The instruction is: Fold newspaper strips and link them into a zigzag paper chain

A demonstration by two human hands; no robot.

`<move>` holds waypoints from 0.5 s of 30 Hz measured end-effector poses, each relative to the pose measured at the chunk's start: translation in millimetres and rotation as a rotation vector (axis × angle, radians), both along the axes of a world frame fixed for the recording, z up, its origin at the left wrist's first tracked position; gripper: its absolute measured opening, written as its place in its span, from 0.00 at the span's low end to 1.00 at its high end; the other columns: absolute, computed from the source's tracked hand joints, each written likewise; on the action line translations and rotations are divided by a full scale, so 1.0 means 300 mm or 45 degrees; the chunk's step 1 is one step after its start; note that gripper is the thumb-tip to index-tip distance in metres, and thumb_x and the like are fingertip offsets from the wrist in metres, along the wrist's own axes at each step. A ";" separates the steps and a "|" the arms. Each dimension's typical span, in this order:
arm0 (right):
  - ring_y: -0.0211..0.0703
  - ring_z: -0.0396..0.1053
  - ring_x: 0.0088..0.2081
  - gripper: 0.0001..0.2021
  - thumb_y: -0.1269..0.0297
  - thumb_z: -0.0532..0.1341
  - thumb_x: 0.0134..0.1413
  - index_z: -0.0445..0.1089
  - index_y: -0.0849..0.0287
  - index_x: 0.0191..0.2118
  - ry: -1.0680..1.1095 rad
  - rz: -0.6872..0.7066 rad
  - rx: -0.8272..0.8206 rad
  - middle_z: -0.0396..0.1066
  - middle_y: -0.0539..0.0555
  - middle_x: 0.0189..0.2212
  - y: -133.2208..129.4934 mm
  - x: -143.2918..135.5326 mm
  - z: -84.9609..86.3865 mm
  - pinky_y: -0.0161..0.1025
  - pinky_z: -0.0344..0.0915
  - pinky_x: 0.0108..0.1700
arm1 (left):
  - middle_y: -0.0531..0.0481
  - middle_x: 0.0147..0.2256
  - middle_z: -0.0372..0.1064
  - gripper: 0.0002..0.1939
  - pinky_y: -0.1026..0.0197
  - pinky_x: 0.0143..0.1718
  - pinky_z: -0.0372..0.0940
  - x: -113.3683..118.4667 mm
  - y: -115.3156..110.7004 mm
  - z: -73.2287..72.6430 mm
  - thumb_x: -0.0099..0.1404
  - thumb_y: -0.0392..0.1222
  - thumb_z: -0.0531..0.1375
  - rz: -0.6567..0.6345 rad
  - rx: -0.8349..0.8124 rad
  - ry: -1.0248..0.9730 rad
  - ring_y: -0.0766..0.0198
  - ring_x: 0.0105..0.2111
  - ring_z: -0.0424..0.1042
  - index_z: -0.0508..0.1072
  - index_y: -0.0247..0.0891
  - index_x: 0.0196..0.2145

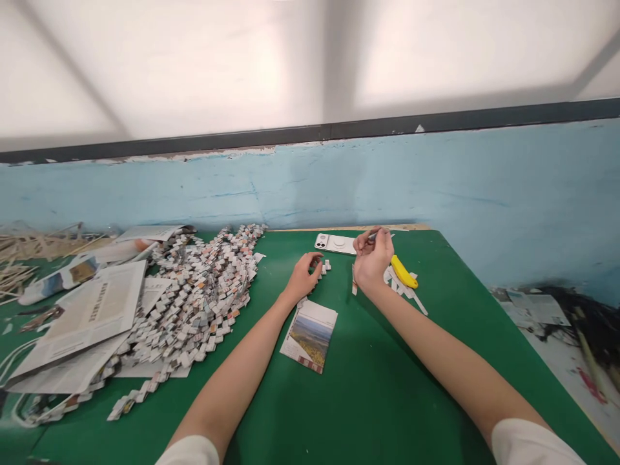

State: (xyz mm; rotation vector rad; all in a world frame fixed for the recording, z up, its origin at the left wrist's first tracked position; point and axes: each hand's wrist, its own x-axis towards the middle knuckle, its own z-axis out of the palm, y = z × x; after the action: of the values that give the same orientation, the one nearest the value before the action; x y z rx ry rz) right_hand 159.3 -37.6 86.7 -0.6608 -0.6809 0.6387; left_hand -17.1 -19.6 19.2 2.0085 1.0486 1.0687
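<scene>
My left hand point(304, 276) rests on the green table with its fingers curled over a short chain of folded paper point(327, 265). Part of that chain is hidden beneath the palm. Slightly raised to the right, my right hand point(372, 255) has its fingers pinched together. A small greyish thing shows between them, too small to name. A narrow paper strip point(354, 281) is beside the right wrist. Just below my left hand lies a stack of folded paper point(310, 334) with a printed landscape on top.
A large heap of folded-paper chains point(203, 303) spreads on the left, beside newspaper sheets point(92, 310). Behind my hands lies a white phone point(336, 243). On the right are a yellow curved object point(405, 272) and loose paper strips point(411, 296). A blue wall point(217, 187) borders the table point(378, 400).
</scene>
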 end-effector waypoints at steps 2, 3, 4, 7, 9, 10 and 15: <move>0.36 0.59 0.21 0.16 0.45 0.53 0.68 0.58 0.52 0.37 -0.037 0.032 -0.005 0.55 0.44 0.22 -0.016 -0.031 -0.008 0.34 0.57 0.23 | 0.41 0.49 0.71 0.21 0.54 0.51 0.66 0.008 -0.014 0.005 0.71 0.47 0.58 -0.130 0.098 0.042 0.56 0.47 0.71 0.69 0.42 0.59; 0.36 0.59 0.20 0.16 0.45 0.53 0.68 0.58 0.52 0.37 -0.054 0.066 -0.018 0.55 0.44 0.22 -0.022 -0.052 -0.020 0.34 0.56 0.22 | 0.40 0.53 0.68 0.25 0.52 0.55 0.65 0.013 -0.018 0.005 0.70 0.47 0.59 -0.219 0.125 0.055 0.54 0.51 0.69 0.66 0.44 0.62; 0.36 0.59 0.21 0.16 0.45 0.53 0.68 0.58 0.52 0.38 -0.060 0.099 -0.033 0.55 0.44 0.22 -0.026 -0.073 -0.035 0.34 0.56 0.22 | 0.39 0.58 0.65 0.29 0.50 0.58 0.63 0.018 -0.020 0.002 0.69 0.46 0.61 -0.303 0.149 0.070 0.52 0.57 0.66 0.64 0.46 0.65; 0.36 0.56 0.20 0.17 0.43 0.52 0.68 0.57 0.52 0.38 -0.082 0.095 -0.093 0.56 0.44 0.22 -0.025 -0.125 -0.085 0.34 0.53 0.21 | 0.38 0.60 0.62 0.29 0.46 0.62 0.61 0.026 -0.015 -0.016 0.68 0.45 0.63 -0.381 0.201 0.024 0.49 0.60 0.63 0.64 0.45 0.65; 0.36 0.56 0.20 0.18 0.42 0.51 0.68 0.56 0.52 0.38 -0.156 0.093 -0.112 0.56 0.44 0.22 -0.017 -0.139 -0.106 0.35 0.53 0.22 | 0.39 0.57 0.65 0.27 0.46 0.61 0.61 0.028 -0.009 -0.026 0.68 0.45 0.63 -0.379 0.197 0.035 0.49 0.59 0.65 0.67 0.45 0.63; 0.36 0.56 0.20 0.18 0.43 0.51 0.68 0.56 0.52 0.38 -0.179 0.094 -0.111 0.56 0.44 0.22 -0.012 -0.141 -0.112 0.35 0.53 0.22 | 0.39 0.56 0.66 0.25 0.45 0.61 0.61 0.028 -0.007 -0.029 0.68 0.45 0.63 -0.376 0.201 0.043 0.49 0.58 0.65 0.69 0.44 0.61; 0.36 0.54 0.20 0.17 0.43 0.50 0.69 0.55 0.52 0.38 -0.158 0.036 -0.091 0.55 0.44 0.22 0.017 -0.142 -0.113 0.35 0.52 0.21 | 0.39 0.53 0.69 0.20 0.47 0.59 0.63 0.028 -0.010 -0.024 0.66 0.41 0.64 -0.393 0.236 0.060 0.50 0.56 0.67 0.73 0.42 0.56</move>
State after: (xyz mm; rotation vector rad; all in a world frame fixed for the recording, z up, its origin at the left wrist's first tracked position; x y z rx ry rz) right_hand 116.9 -32.7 52.8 -0.7628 -0.7866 0.6543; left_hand -8.6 -22.6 11.9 2.2626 0.6515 0.9848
